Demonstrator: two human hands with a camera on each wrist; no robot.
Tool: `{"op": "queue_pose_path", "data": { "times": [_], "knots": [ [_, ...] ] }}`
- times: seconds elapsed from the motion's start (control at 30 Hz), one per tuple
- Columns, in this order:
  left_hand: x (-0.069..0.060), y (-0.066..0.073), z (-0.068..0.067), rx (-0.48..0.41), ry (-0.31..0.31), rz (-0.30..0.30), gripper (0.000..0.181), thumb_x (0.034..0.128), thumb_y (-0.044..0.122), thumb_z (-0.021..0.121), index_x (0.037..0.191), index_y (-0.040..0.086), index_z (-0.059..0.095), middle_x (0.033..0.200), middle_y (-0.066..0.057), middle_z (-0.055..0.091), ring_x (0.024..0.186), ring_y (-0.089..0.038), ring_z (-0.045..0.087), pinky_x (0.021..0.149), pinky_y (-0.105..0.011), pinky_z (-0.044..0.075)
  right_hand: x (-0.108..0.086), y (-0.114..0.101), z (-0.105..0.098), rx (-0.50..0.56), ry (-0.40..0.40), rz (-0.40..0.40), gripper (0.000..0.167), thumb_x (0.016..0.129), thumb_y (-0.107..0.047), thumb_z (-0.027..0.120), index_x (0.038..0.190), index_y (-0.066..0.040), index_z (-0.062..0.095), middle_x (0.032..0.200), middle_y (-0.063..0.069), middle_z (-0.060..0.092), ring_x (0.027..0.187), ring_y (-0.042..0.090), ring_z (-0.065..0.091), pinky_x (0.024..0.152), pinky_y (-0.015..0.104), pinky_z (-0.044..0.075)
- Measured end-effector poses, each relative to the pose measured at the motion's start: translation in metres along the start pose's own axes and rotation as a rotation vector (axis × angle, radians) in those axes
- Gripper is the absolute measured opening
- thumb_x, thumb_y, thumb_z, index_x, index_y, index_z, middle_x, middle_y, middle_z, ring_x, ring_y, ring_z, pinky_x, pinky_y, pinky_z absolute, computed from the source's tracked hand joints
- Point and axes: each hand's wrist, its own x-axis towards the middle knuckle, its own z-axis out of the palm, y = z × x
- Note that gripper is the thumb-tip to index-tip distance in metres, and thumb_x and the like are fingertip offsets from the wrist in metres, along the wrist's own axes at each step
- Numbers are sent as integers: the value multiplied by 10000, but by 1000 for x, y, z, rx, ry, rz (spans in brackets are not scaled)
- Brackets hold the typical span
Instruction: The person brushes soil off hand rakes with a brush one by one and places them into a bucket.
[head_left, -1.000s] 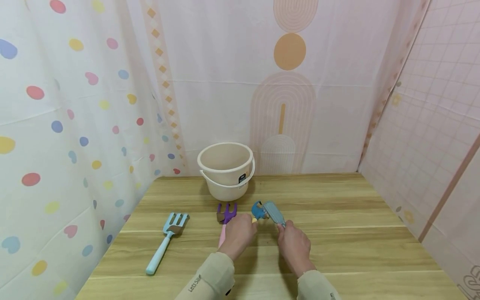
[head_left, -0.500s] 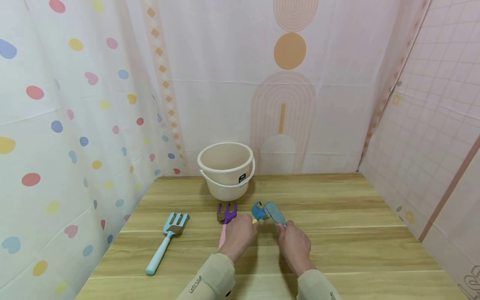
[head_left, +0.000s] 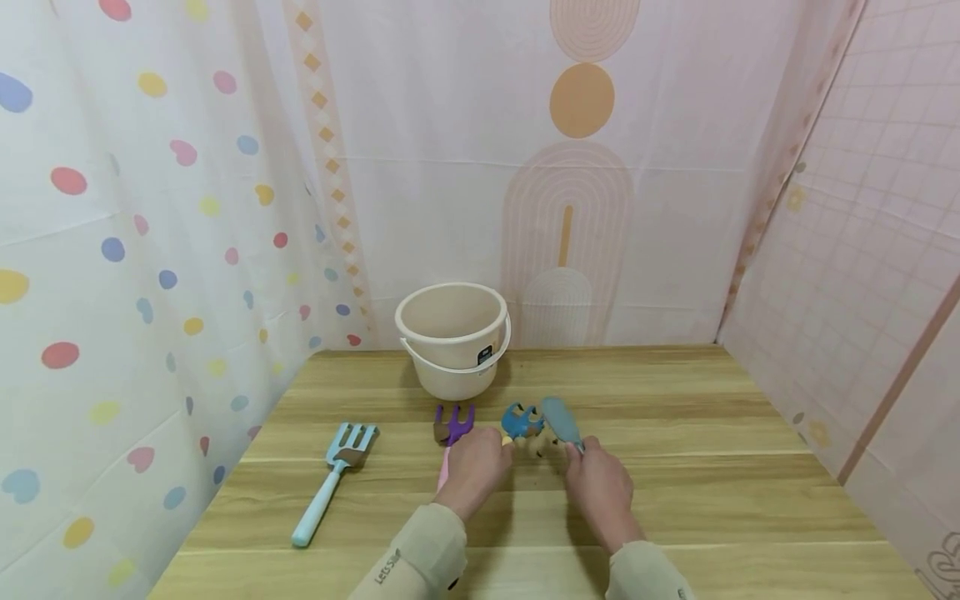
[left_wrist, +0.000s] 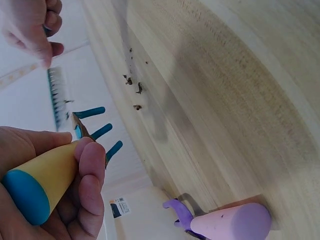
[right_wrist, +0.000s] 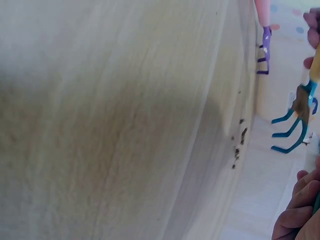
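Observation:
My left hand (head_left: 474,471) grips the yellow handle of a small hand rake (left_wrist: 56,167) with blue, bent tines. Brown dirt clings to the rake's head, clearest in the right wrist view. My right hand (head_left: 600,490) holds a grey-blue brush (head_left: 559,419) by its handle; its pale bristles show in the left wrist view. The brush head stands just right of the rake, apart from it in the head view. Below the two, dark crumbs (left_wrist: 139,88) lie scattered on the wooden table (head_left: 675,467).
A cream bucket (head_left: 442,382) with a handle stands behind my hands. A purple hand fork (head_left: 457,429) with a pink handle lies partly under my left wrist in the head view. Farther left rests a light blue fork (head_left: 318,504) with a brown patch. Curtains border the table.
My right hand has shifted right, carrying the brush off the rake's head. More of the rake now shows, and crumbs are visible on the table below. My left hand has hardly moved.

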Motion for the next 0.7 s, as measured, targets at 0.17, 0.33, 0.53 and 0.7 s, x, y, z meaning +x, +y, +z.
{"op": "queue_pose_path", "data": {
  "times": [0.17, 0.33, 0.53, 0.7],
  "knots": [
    [2, 1, -1, 16, 1, -30, 391, 936, 275, 626, 597, 116, 516, 603, -28, 536, 555, -223, 569, 515, -405, 462, -7, -10, 5, -34, 50, -127, 229, 972, -268, 627, 917, -47, 611, 644, 53, 577, 526, 220, 540, 438, 394, 394],
    [3, 3, -3, 15, -4, -30, 401, 939, 277, 628, 594, 111, 510, 606, -39, 541, 556, -234, 574, 504, -413, 464, -12, -12, 9, -102, 64, -113, 221, 970, -278, 627, 881, -86, 565, 637, 66, 585, 534, 256, 568, 446, 401, 398],
    [1, 5, -3, -12, -5, -13, 404, 944, 264, 626, 593, 118, 491, 584, -17, 497, 523, -195, 515, 484, -390, 438, -12, -8, 9, -109, 76, -72, 231, 981, -283, 605, 902, -73, 551, 651, 100, 596, 555, 300, 587, 459, 427, 411],
    [1, 8, -3, -33, -14, -11, 402, 950, 262, 620, 597, 122, 487, 576, -9, 487, 515, -181, 488, 484, -376, 424, -10, -5, 12, -111, 88, -71, 246, 986, -284, 603, 889, -65, 548, 631, 98, 581, 526, 278, 565, 435, 412, 395]
  ]
}}
